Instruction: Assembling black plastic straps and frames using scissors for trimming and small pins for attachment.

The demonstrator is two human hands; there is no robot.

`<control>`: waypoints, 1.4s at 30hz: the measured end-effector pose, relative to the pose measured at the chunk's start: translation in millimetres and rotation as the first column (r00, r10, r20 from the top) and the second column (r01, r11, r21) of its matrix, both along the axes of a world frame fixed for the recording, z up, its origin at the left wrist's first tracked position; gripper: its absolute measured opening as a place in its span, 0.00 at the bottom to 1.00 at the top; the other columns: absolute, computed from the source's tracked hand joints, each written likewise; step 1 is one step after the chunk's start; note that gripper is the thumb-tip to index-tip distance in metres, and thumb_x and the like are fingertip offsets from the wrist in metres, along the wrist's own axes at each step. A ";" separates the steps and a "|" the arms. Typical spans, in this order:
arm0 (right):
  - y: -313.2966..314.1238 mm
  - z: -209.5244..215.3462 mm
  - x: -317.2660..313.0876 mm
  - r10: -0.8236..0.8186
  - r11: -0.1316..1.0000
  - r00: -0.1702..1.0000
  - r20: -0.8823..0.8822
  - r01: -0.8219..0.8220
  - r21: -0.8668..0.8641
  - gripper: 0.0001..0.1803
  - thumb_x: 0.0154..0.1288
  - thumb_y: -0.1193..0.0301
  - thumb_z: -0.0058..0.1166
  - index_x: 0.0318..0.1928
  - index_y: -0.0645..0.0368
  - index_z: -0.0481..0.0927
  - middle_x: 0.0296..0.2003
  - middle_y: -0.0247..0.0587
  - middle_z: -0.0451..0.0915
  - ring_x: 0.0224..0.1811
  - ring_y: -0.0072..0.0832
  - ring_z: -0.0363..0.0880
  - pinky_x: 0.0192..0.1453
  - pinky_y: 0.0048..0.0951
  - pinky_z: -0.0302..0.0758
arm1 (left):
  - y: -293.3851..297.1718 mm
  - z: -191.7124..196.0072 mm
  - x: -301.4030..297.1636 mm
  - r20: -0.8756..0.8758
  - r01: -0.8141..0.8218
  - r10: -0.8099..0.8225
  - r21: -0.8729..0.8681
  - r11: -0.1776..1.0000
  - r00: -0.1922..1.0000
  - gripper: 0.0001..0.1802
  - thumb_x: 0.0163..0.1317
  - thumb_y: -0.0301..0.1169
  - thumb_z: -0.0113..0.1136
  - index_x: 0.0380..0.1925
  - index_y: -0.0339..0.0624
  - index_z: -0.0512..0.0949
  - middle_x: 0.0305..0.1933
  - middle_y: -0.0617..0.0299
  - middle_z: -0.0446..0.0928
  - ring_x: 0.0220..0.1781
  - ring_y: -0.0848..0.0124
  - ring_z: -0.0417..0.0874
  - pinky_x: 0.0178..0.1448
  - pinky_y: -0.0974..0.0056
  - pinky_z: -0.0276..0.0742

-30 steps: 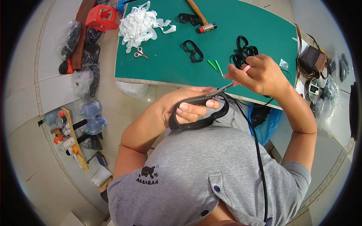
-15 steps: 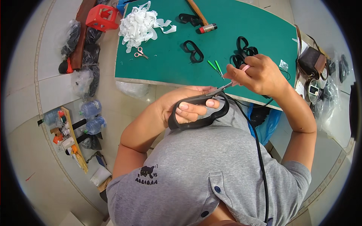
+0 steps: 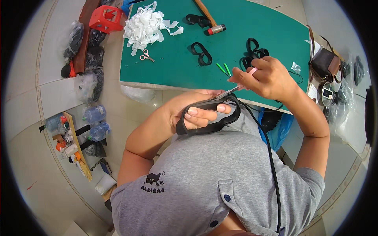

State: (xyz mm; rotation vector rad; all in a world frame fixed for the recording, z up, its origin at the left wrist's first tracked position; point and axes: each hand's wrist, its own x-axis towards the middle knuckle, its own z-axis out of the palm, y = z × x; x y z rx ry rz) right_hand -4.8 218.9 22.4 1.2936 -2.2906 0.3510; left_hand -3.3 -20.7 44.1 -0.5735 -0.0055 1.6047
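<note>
My left hand (image 3: 180, 108) is closed round a black goggle-shaped frame (image 3: 214, 128), its fingers passing through the opening. My right hand (image 3: 271, 80) grips a small pair of scissors (image 3: 232, 90) with pink handles. The scissor blades point left and lie at the frame's far rim, close to my left fingertips. Whether the blades are touching the rim is hard to make out. Beyond my hands, another black goggle frame (image 3: 201, 54) and green-handled tweezers (image 3: 223, 69) rest on the green table (image 3: 169, 70).
White strips (image 3: 145, 27) form a heap at the table's far left, with pink scissors (image 3: 147, 56) below. A hammer (image 3: 216, 29) lies at the back. Several black frames (image 3: 254, 51) are piled beyond my right hand. A black cable (image 3: 271, 157) runs down my shirt.
My right hand has shifted slightly left with the scissors, and the blades now reach further along the frame's rim. My left hand is almost still, keeping its grip.
</note>
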 end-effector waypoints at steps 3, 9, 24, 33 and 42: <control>-2.7 -0.9 -0.7 0.005 1.000 1.000 0.019 -0.004 -0.025 0.19 0.45 0.67 0.70 0.38 0.58 0.79 0.14 0.24 0.59 0.15 0.19 0.61 0.15 0.21 0.57 | 0.4 -2.4 -0.9 -0.009 0.005 -0.005 0.006 1.000 1.000 0.17 0.70 0.21 0.32 0.57 0.40 0.60 0.34 0.52 0.65 0.10 0.81 0.66 0.05 0.80 0.59; -6.3 -0.2 -0.6 0.014 0.999 0.999 0.047 -0.012 -0.047 0.19 0.44 0.68 0.69 0.39 0.57 0.79 0.13 0.24 0.59 0.14 0.19 0.61 0.15 0.21 0.57 | 1.2 4.2 -0.3 -0.005 -0.002 0.002 -0.026 1.000 1.000 0.16 0.71 0.24 0.31 0.57 0.39 0.60 0.34 0.52 0.65 0.10 0.81 0.65 0.05 0.80 0.60; -16.8 -0.2 -1.8 0.012 0.999 0.999 0.044 -0.010 -0.037 0.20 0.46 0.67 0.70 0.40 0.56 0.79 0.13 0.25 0.56 0.14 0.19 0.60 0.15 0.21 0.57 | 0.0 -2.6 2.7 0.008 -0.002 0.002 0.015 1.000 1.000 0.16 0.75 0.37 0.31 0.56 0.43 0.60 0.37 0.51 0.61 0.10 0.82 0.67 0.06 0.79 0.59; -23.1 -2.4 -3.9 0.013 0.998 1.000 -0.024 -0.014 -0.054 0.19 0.46 0.67 0.70 0.39 0.56 0.79 0.13 0.24 0.56 0.14 0.19 0.60 0.15 0.20 0.58 | 1.3 -9.1 4.6 0.079 0.018 -0.023 0.056 0.998 0.997 0.14 0.74 0.37 0.32 0.46 0.37 0.60 0.39 0.51 0.61 0.10 0.79 0.67 0.05 0.78 0.57; -27.5 -7.0 -4.7 0.021 0.997 0.999 -0.037 -0.024 -0.078 0.19 0.46 0.67 0.70 0.39 0.56 0.79 0.13 0.25 0.59 0.14 0.19 0.62 0.15 0.20 0.61 | 4.1 -11.0 5.5 0.112 0.036 -0.044 0.071 0.997 0.993 0.18 0.74 0.40 0.30 0.43 0.31 0.59 0.37 0.51 0.62 0.09 0.78 0.67 0.04 0.77 0.60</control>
